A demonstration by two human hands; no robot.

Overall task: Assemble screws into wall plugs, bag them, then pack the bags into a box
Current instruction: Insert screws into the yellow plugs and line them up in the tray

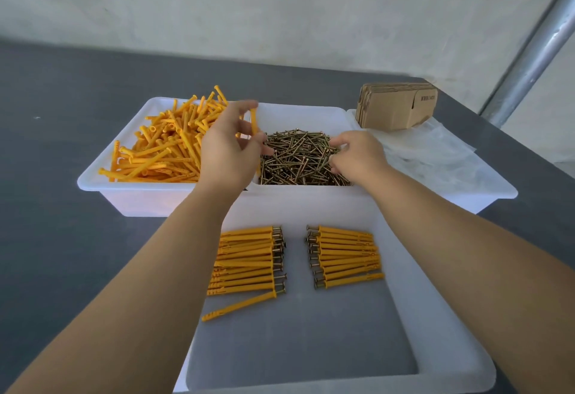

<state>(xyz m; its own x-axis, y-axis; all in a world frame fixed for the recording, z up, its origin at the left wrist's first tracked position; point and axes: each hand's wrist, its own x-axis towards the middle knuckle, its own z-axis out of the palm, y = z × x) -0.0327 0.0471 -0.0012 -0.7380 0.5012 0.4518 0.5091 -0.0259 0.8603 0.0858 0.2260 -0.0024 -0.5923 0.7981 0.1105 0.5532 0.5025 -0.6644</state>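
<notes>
A white bin (93, 180) at the back left holds a heap of loose orange wall plugs (168, 144). Beside it, a second white bin (298, 109) is filled with brass screws (298, 157). My left hand (227, 151) hovers between the two bins and pinches one orange plug (254, 121) upright. My right hand (357, 154) reaches into the screw pile, fingers curled among the screws; whether it grips one is hidden. In the near white tray (389, 387) lie two rows of assembled plugs with screws, one on the left (249, 260) and one on the right (345, 256).
A stack of flat cardboard boxes (396, 107) stands at the back right, on clear plastic bags (435, 151) lying in a third white tray (497, 194). The grey table (62, 238) extends left. A metal pole (535, 48) rises at the right.
</notes>
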